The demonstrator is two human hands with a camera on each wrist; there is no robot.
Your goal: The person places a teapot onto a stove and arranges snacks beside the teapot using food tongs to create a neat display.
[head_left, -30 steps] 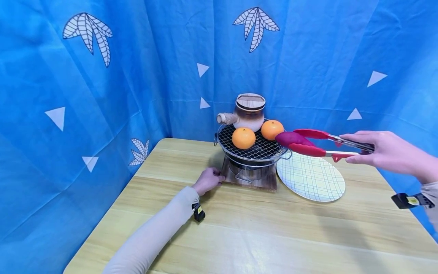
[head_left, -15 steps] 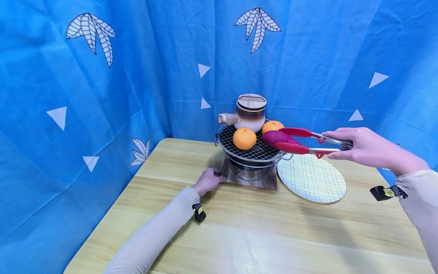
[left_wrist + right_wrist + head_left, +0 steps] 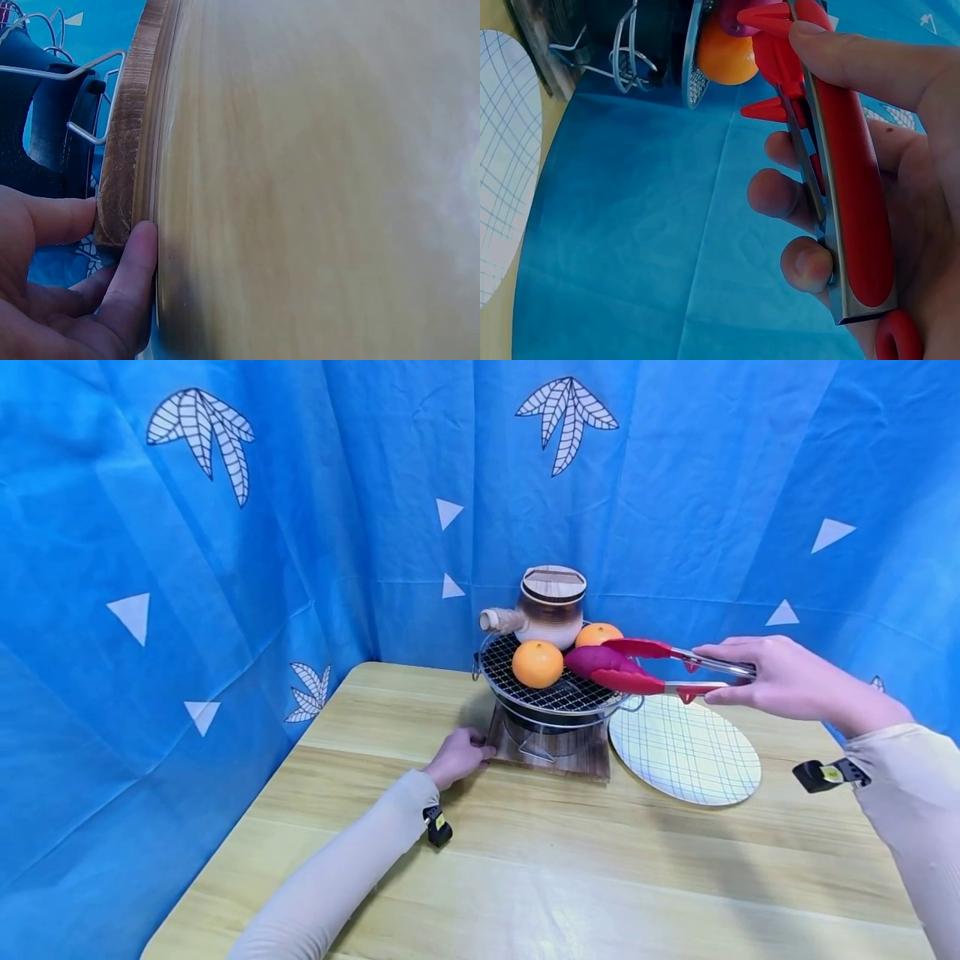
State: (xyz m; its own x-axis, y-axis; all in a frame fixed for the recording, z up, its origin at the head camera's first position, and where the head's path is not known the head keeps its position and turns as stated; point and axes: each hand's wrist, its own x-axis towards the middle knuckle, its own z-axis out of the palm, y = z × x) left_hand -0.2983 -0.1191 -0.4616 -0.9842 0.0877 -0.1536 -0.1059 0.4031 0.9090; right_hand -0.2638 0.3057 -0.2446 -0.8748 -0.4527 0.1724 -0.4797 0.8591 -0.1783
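A: Tongs [image 3: 660,668] over the grill now. The right hand [image 3: 780,681] curls its fingers round the red handles, and the tips pinch a purple sweet potato [image 3: 596,660] above the wire mesh [image 3: 555,689].

B: Where does that sit on the desk [image 3: 570,877]?

A: Near the far edge, about the middle. The sweet potato hangs between two oranges, one [image 3: 537,663] toward the near side of the mesh, the other [image 3: 597,633] at the back beside a clay pot [image 3: 549,606].

B: And the left hand [image 3: 457,756]?

A: Its grip presses the near left corner of the wooden base [image 3: 124,150], thumb and finger against the edge. A checked plate [image 3: 686,747] lies just right of the base.
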